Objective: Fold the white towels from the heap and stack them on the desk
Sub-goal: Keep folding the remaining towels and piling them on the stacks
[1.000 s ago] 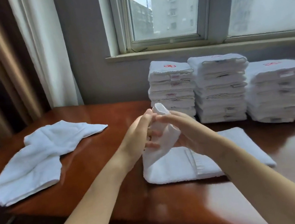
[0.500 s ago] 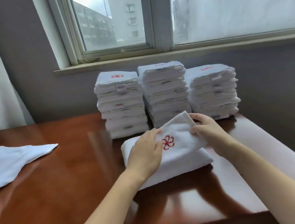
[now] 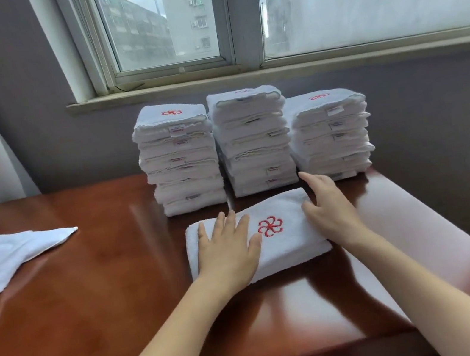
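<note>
Fold looks done on the white terry towel with red flower logo (image 3: 285,241), mid glossy brown wooden table (image 3: 106,294); left hand (image 3: 227,248) flat on it, right hand (image 3: 330,211) at its 3 o'clock edge, both grips wide, holding nothing; next I'd lift it squarely onto the folded white towel stacks (image 3: 254,143) at 12; loose white towel heap (image 3: 0,263) at 9; no containers.

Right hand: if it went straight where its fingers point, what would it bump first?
Probably the bottom of the middle towel stack, just beyond the right hand; it might slip into the gap beside the right stack.
</note>
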`<action>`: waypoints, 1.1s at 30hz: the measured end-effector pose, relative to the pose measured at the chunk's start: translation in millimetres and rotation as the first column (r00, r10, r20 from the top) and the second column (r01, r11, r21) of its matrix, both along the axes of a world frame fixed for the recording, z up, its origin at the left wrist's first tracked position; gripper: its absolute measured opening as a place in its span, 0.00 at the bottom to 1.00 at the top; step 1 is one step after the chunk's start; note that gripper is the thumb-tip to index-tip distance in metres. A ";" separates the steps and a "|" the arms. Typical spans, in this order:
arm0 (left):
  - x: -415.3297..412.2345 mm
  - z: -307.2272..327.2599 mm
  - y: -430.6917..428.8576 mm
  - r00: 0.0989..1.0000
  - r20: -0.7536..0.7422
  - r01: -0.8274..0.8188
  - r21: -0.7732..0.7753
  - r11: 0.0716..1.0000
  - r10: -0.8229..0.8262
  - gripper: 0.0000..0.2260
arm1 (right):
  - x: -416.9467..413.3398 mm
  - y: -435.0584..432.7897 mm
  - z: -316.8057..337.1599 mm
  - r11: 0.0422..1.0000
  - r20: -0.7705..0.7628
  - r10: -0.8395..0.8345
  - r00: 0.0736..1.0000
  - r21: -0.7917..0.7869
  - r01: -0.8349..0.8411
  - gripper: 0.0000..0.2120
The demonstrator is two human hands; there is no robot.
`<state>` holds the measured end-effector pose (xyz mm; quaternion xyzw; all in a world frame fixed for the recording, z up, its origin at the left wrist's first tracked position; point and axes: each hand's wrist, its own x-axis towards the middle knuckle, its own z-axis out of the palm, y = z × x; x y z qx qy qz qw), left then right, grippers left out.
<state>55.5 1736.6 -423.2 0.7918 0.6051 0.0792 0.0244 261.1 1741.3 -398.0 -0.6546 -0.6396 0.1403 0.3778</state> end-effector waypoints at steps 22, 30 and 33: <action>-24.4 -0.8 12.5 0.980 0.178 -0.080 -0.029 0.996 0.084 0.27 | -31.5 -1.0 -41.7 0.993 0.233 -0.020 0.972 0.114 -0.007 0.19; -11.7 8.8 -2.4 0.954 -0.103 -0.288 -0.068 0.955 0.281 0.32 | -34.7 -24.0 -38.9 0.965 -0.032 -0.101 0.994 0.239 0.106 0.23; -14.9 18.7 -6.5 0.950 -0.103 -0.309 -0.167 0.936 0.295 0.35 | -36.5 -40.9 -35.4 0.991 -0.428 -0.099 0.898 0.037 0.127 0.30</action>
